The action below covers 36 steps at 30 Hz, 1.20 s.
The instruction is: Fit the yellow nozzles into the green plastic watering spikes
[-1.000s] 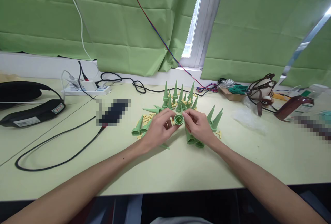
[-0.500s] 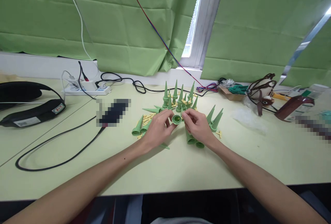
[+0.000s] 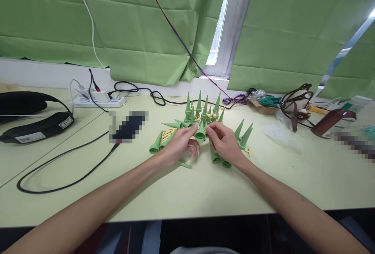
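Between my hands is a green plastic watering spike (image 3: pixel 200 135), its round open end facing me. My left hand (image 3: pixel 181 144) grips it with thumb and forefinger, the other fingers curled loosely beneath. My right hand (image 3: pixel 222 138) is closed in a pinch at the spike's right side; what lies between its fingertips is hidden. Behind stand several upright green spikes (image 3: pixel 188 107) with yellow T-shaped pieces on them. More spikes (image 3: pixel 156 144) lie left of my left hand, beside a pile of small yellow pieces (image 3: pixel 167 133). Two spikes (image 3: pixel 216 159) lie under my right hand.
A loose yellow piece (image 3: pixel 249 152) lies right of my right hand. Leftward are a blurred dark device (image 3: pixel 130 126) with a black cable, a power strip (image 3: pixel 99 102) and a black headset-like item (image 3: pixel 38 129). Rightward are plastic wrap (image 3: pixel 283 136), a small box (image 3: pixel 260 107) and a brown bottle (image 3: pixel 334 123).
The spike has tilted, so its side now shows above the open end. My left thumb and forefinger have shifted up along it, and the lower fingers have loosened. My right hand stays nearly in place.
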Motion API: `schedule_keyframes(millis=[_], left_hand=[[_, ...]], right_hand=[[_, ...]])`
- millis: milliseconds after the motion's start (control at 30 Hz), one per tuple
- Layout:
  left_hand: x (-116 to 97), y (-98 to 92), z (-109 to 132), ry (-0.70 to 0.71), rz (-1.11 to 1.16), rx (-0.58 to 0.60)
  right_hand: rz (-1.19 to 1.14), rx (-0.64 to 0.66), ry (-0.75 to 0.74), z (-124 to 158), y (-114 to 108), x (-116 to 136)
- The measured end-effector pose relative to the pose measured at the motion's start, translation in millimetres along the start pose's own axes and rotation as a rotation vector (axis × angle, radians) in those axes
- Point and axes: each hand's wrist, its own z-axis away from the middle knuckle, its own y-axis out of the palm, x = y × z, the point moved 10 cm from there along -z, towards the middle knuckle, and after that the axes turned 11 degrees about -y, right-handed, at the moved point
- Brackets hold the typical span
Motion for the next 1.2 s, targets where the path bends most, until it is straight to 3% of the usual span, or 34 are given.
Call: schedule_keyframes(millis=[367,567,867,1033,1200], left_hand=[[-6.0,5.6,5.8,0.054,-0.023,0.065],[-12.7,2.0,6.9,0.135,-0.096,0.017],[-28.6,-2.0,17.8,0.305,-0.419,-0.136],[-31.3,-3.2,20.7,0.348,-0.445,-0.184],[-39.5,0.2,26.6,0.509,-0.477,-0.200]], right_hand=[[0.059,0.022,-0.020,0.3,-1.2,-1.3],[0.078,0.038,-0.021,0.3,-0.8,-1.0],[0.059,0.034,-0.015,-0.1,-0.3,-0.7],[0.043,0.040,-0.008,0.4,0.6,-1.7],[0.022,0.026,0.007,0.6,-0.1,-2.4]])
